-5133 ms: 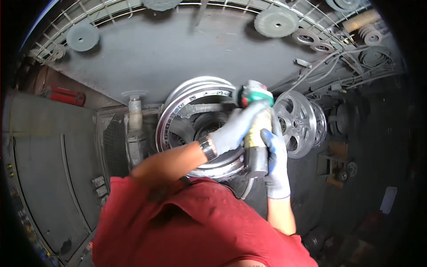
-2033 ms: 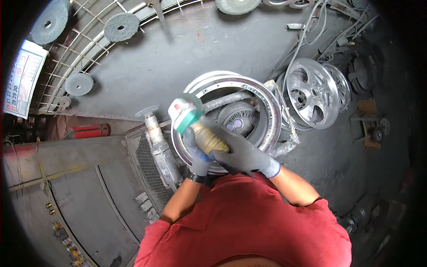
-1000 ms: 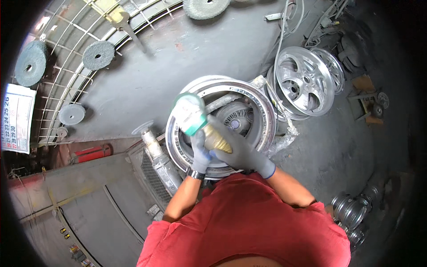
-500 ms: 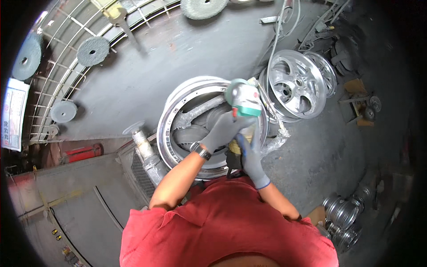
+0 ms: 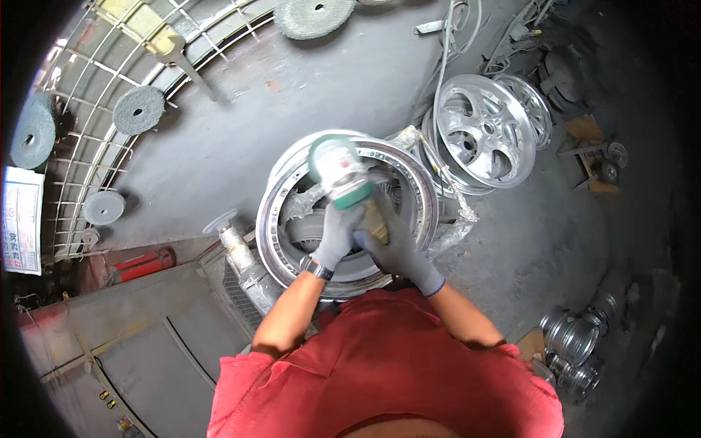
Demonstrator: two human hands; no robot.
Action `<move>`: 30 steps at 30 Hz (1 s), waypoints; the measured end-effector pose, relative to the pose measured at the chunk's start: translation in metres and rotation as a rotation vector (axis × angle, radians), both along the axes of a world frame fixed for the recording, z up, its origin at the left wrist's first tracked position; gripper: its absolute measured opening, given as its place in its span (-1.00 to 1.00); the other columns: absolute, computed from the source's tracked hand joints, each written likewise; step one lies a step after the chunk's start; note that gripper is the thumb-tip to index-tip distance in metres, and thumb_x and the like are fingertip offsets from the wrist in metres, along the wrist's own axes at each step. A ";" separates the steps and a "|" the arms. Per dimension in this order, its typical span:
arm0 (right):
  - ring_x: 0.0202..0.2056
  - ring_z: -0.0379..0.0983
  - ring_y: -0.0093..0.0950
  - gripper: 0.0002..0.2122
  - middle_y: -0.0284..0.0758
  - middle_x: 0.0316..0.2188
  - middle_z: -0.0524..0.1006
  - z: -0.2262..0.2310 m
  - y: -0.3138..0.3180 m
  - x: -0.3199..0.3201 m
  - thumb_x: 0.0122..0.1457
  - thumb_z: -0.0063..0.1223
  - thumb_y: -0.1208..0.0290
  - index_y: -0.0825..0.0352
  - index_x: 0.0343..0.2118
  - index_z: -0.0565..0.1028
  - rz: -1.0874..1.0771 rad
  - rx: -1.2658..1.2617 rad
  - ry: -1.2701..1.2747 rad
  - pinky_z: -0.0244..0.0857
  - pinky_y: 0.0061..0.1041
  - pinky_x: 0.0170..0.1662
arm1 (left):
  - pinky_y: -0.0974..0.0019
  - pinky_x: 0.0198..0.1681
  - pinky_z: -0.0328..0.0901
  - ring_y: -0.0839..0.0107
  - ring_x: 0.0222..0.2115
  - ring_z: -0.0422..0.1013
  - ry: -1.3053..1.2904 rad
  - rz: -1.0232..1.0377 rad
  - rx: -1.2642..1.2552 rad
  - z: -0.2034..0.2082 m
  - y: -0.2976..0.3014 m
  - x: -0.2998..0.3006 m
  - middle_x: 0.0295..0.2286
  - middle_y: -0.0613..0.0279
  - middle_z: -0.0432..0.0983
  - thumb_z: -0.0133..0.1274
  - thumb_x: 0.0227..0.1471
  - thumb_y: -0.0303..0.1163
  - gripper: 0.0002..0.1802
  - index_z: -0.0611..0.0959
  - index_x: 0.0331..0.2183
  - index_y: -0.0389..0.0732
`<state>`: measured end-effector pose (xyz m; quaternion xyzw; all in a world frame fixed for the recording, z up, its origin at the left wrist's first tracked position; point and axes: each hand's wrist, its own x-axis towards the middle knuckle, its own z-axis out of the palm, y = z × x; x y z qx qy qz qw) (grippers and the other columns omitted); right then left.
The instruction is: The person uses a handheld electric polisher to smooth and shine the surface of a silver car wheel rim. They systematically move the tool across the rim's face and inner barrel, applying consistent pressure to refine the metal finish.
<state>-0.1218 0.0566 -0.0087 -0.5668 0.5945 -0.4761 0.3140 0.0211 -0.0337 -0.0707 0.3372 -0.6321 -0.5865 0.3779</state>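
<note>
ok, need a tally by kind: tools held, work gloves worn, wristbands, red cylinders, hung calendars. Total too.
Held power tool: 1
Gray work gloves: 2
Dark wristband: 1
Red cylinder: 1
Hung calendar: 1
Total: 6

The right hand (image 5: 396, 247) hides part of the power tool (image 5: 340, 174) (itself blurred).
</note>
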 end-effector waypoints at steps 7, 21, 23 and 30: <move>0.17 0.40 -0.32 -0.31 -0.09 0.24 0.35 -0.025 0.054 -0.001 0.38 0.07 0.42 0.40 0.48 0.01 -0.555 0.162 -0.570 0.33 -0.35 0.22 | 0.30 0.03 0.38 0.58 -0.15 0.48 -0.166 -0.661 0.281 0.016 -0.008 -0.088 -0.16 0.27 0.66 0.11 0.33 -0.24 -0.63 0.66 0.02 -0.30; 0.26 0.41 -0.05 -0.14 0.13 0.27 0.39 -0.010 -0.024 0.020 0.16 0.31 0.28 0.40 0.46 0.10 0.315 -0.044 -0.084 0.32 -0.22 0.27 | 0.23 0.28 0.24 0.28 0.17 0.36 0.201 0.129 0.368 -0.024 0.020 0.066 0.18 0.13 0.42 0.06 0.23 -0.39 -0.39 0.42 0.28 -0.30; 0.30 0.36 -0.01 -0.13 0.14 0.27 0.37 -0.005 -0.021 0.016 0.15 0.29 0.30 0.40 0.47 0.07 0.243 0.015 -0.102 0.28 -0.20 0.30 | 0.23 0.27 0.24 0.28 0.17 0.37 0.293 0.106 0.419 -0.014 0.019 0.052 0.19 0.13 0.41 0.07 0.23 -0.39 -0.38 0.42 0.28 -0.30; 0.16 0.46 -0.25 -0.26 -0.07 0.16 0.47 -0.011 0.025 -0.015 0.28 0.21 0.41 0.38 0.45 0.09 -0.303 0.128 -0.220 0.33 -0.30 0.22 | 0.30 0.03 0.39 0.51 -0.12 0.49 0.009 -0.357 0.299 0.020 -0.010 -0.060 -0.15 0.25 0.66 0.21 0.25 -0.22 -0.55 0.66 0.06 -0.32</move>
